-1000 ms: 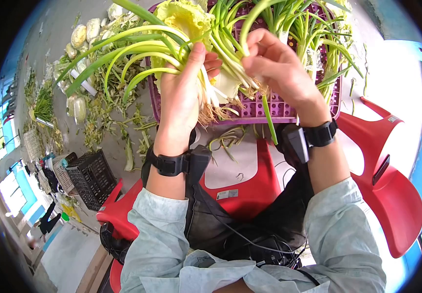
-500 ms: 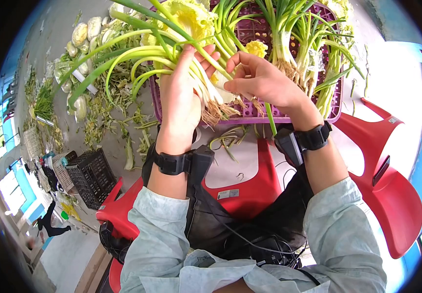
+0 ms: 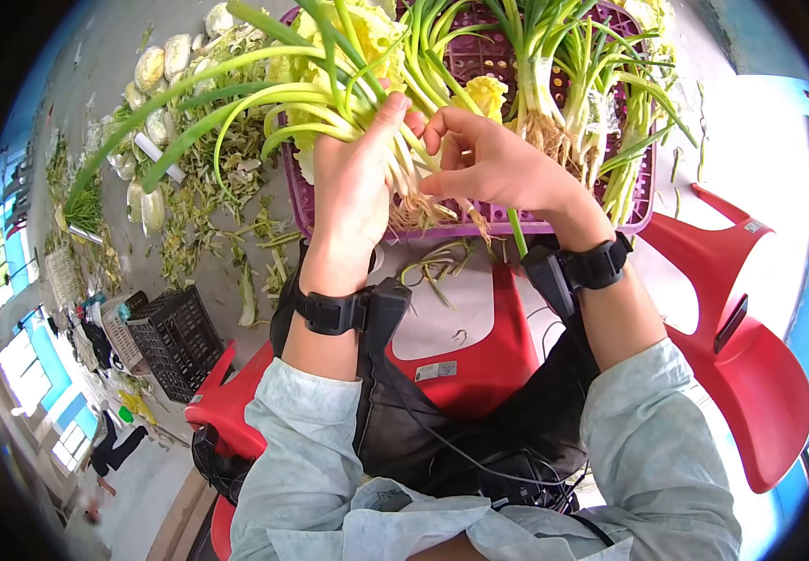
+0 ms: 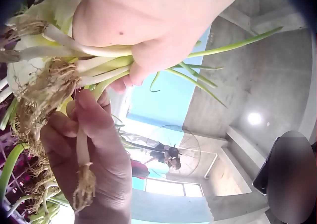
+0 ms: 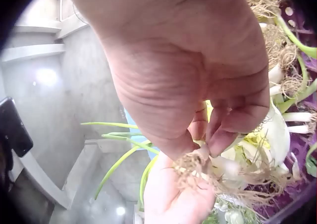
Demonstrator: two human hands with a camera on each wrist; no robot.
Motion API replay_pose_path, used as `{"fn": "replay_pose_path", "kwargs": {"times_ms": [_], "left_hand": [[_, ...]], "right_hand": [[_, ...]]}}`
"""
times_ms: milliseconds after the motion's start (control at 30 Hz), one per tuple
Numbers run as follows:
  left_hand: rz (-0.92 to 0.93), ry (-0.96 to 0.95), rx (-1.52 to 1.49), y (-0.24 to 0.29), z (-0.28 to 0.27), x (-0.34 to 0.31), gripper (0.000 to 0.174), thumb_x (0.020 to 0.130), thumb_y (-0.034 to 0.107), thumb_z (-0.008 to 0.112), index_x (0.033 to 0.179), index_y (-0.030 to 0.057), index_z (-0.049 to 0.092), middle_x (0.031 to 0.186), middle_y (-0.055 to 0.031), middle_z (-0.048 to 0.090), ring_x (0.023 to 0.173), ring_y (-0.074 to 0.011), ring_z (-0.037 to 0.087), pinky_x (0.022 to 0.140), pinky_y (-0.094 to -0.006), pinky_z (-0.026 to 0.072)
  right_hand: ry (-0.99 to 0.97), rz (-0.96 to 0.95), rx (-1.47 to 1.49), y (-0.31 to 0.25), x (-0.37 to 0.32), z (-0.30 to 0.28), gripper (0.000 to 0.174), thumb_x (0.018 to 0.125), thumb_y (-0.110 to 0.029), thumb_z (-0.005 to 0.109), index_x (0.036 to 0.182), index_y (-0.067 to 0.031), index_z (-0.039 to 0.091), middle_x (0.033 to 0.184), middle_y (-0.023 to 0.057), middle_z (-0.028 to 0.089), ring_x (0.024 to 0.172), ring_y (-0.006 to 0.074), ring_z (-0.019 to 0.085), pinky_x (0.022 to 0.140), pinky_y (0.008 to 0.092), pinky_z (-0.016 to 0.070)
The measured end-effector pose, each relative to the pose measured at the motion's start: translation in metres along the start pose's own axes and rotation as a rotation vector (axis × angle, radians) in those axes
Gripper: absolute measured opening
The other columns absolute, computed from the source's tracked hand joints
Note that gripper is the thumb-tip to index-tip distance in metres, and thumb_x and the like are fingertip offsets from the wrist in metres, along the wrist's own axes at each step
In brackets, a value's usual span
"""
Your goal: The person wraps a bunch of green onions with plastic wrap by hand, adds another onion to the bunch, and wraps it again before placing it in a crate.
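My left hand grips a bunch of spring onions, thumb across the stalks. Their long green leaves fan out to the left, and their pale stems and brown roots point down to the right. Close against this bunch, my right hand pinches a single spring onion between thumb and fingers. Its hairy root end hangs below the thumb in the left wrist view. In the right wrist view, my fingertips are right at the stem bases, next to the roots.
Under both hands stands a purple crate holding more spring onions and yellow-green cabbage leaves. Trimmed leaves and cabbages lie on the floor at left, near a black crate. Red chairs stand close by.
My right hand has moved left and slightly down, bringing its spring onion to the bunch in my left hand. The bunch has tilted a little; my left hand stays in about the same place.
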State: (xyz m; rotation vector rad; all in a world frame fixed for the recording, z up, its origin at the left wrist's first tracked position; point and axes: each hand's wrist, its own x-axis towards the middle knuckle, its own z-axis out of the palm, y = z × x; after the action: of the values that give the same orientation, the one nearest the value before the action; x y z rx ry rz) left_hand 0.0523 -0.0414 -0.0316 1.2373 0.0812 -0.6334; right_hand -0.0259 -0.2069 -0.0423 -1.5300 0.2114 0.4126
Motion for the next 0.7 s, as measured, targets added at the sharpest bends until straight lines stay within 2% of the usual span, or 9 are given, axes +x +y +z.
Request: {"fn": "replay_pose_path", "kwargs": {"times_ms": [133, 200, 233, 333, 433, 467, 567, 667, 700], "left_hand": [[0.000, 0.055, -0.051, 0.000, 0.001, 0.002, 0.030, 0.101, 0.020, 0.069, 0.123, 0.0005, 0.062, 0.102, -0.0096, 0.069, 0.086, -0.0175, 0.068, 0.076, -0.0314, 0.0562], [-0.015, 0.057, -0.074, 0.000, 0.000, 0.002, 0.033, 0.101, 0.018, 0.068, 0.128, -0.0001, 0.060, 0.109, -0.0113, 0.068, 0.095, -0.0198, 0.067, 0.085, -0.0338, 0.0559], [-0.024, 0.058, -0.085, 0.001, -0.001, 0.002, 0.035, 0.101, 0.017, 0.068, 0.130, -0.0004, 0.059, 0.113, -0.0122, 0.067, 0.099, -0.0209, 0.066, 0.089, -0.0349, 0.0558], [-0.017, 0.055, -0.095, 0.004, -0.001, 0.000, 0.036, 0.102, 0.018, 0.068, 0.131, 0.0000, 0.059, 0.116, -0.0137, 0.068, 0.102, -0.0230, 0.067, 0.091, -0.0363, 0.0564], [-0.032, 0.065, -0.100, 0.010, 0.008, -0.003, 0.031, 0.103, 0.021, 0.066, 0.125, 0.0010, 0.060, 0.107, -0.0119, 0.070, 0.091, -0.0204, 0.071, 0.085, -0.0342, 0.0591], [-0.030, 0.060, -0.086, 0.010, 0.007, -0.003, 0.031, 0.103, 0.022, 0.066, 0.125, 0.0012, 0.060, 0.106, -0.0119, 0.070, 0.091, -0.0203, 0.071, 0.084, -0.0341, 0.0591], [-0.017, 0.038, -0.051, 0.008, 0.005, -0.003, 0.030, 0.103, 0.022, 0.066, 0.125, 0.0017, 0.061, 0.105, -0.0115, 0.070, 0.088, -0.0194, 0.070, 0.080, -0.0336, 0.0589], [0.002, 0.024, -0.037, 0.003, 0.000, -0.001, 0.030, 0.102, 0.021, 0.068, 0.125, 0.0026, 0.062, 0.104, -0.0098, 0.069, 0.085, -0.0177, 0.068, 0.077, -0.0328, 0.0574], [0.001, 0.028, -0.039, 0.003, -0.001, -0.001, 0.030, 0.101, 0.021, 0.069, 0.125, 0.0033, 0.063, 0.103, -0.0090, 0.068, 0.085, -0.0174, 0.066, 0.077, -0.0327, 0.0565]], "right_hand": [[-0.004, -0.059, -0.006, 0.001, 0.001, 0.000, 0.031, 0.085, -0.022, 0.083, 0.101, -0.0056, 0.062, 0.074, 0.0000, 0.062, 0.067, 0.0073, 0.054, 0.058, 0.0262, 0.0400], [0.012, -0.107, 0.027, 0.005, 0.003, -0.002, 0.028, 0.087, -0.023, 0.081, 0.101, -0.0049, 0.064, 0.075, -0.0005, 0.062, 0.067, 0.0067, 0.054, 0.057, 0.0261, 0.0402], [0.073, -0.088, 0.031, 0.005, 0.003, -0.006, 0.027, 0.089, -0.023, 0.080, 0.101, -0.0048, 0.065, 0.075, -0.0009, 0.062, 0.067, 0.0063, 0.054, 0.057, 0.0257, 0.0404], [0.298, -0.058, 0.055, 0.001, 0.002, -0.020, 0.025, 0.093, -0.025, 0.074, 0.104, -0.0037, 0.068, 0.077, -0.0022, 0.062, 0.069, 0.0041, 0.055, 0.059, 0.0231, 0.0419], [0.574, -0.106, -0.005, 0.011, 0.009, -0.029, 0.025, 0.093, -0.024, 0.073, 0.107, -0.0028, 0.068, 0.079, -0.0022, 0.063, 0.070, 0.0023, 0.053, 0.060, 0.0213, 0.0416], [0.600, -0.109, -0.052, 0.017, 0.011, -0.031, 0.025, 0.093, -0.021, 0.071, 0.108, -0.0010, 0.067, 0.084, 0.0039, 0.069, 0.070, 0.0109, 0.062, 0.064, 0.0272, 0.0493], [0.666, -0.249, -0.395, 0.029, 0.011, -0.025, 0.026, 0.091, -0.017, 0.068, 0.111, -0.0007, 0.067, 0.096, 0.0137, 0.073, 0.082, 0.0278, 0.071, 0.077, 0.0375, 0.0555], [0.651, -0.298, -0.624, 0.035, 0.011, -0.019, 0.030, 0.088, -0.013, 0.066, 0.116, -0.0020, 0.065, 0.109, 0.0199, 0.070, 0.099, 0.0391, 0.068, 0.089, 0.0445, 0.0545], [0.651, -0.273, -0.642, 0.035, 0.010, -0.020, 0.031, 0.087, -0.012, 0.066, 0.116, -0.0024, 0.065, 0.110, 0.0202, 0.070, 0.100, 0.0387, 0.068, 0.089, 0.0444, 0.0542]]}}
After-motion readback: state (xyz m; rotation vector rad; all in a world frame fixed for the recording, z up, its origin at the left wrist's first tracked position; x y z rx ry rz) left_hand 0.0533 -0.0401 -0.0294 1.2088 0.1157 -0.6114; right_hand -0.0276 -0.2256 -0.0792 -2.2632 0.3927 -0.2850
